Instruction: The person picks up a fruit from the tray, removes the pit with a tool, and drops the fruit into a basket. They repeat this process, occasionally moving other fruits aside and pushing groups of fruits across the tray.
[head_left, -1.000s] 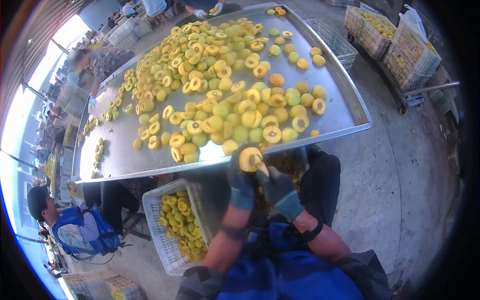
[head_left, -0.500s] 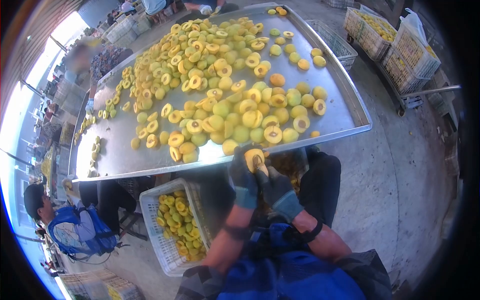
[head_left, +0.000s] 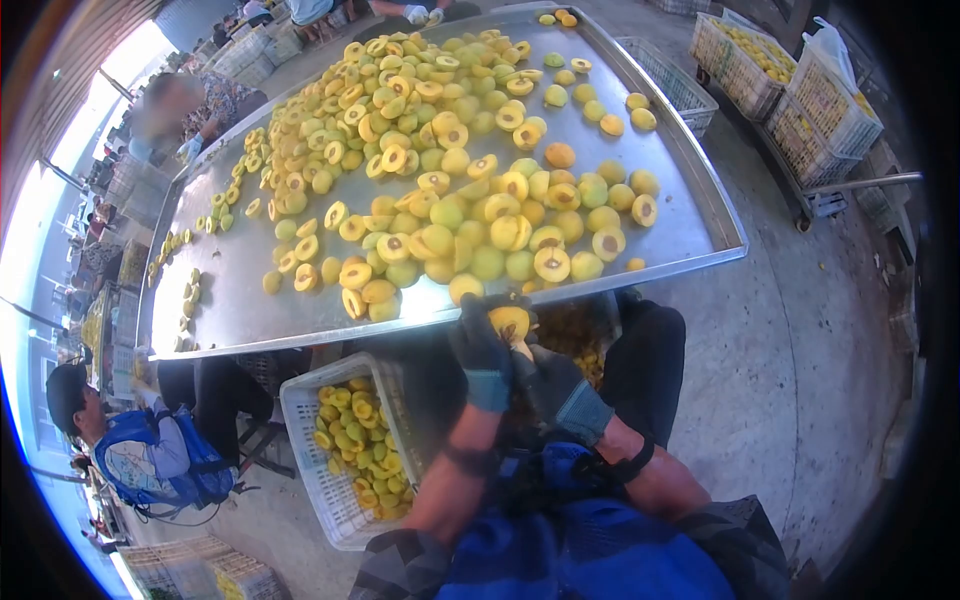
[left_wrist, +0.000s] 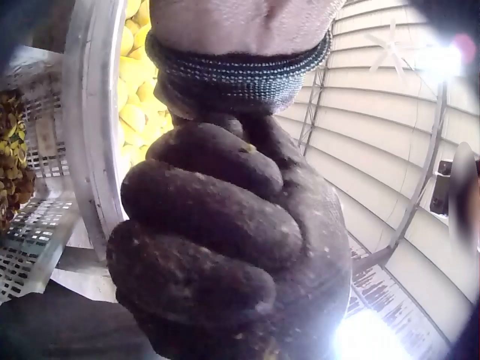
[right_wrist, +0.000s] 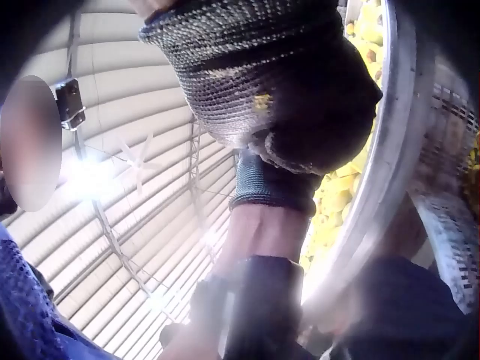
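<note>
The left hand wears a dark charcoal glove with a blue-grey cuff, and the right hand wears the same colours. The fruit half is orange-yellow with a brown centre. At 12 o'clock the table is shiny silver. The fruit on it is yellow and yellow-green, and many pieces have brown hollows. At 7 o'clock a white lattice crate holds yellow halves. The apron at 6 o'clock is bright blue. The floor at 3 o'clock is mottled grey.
</note>
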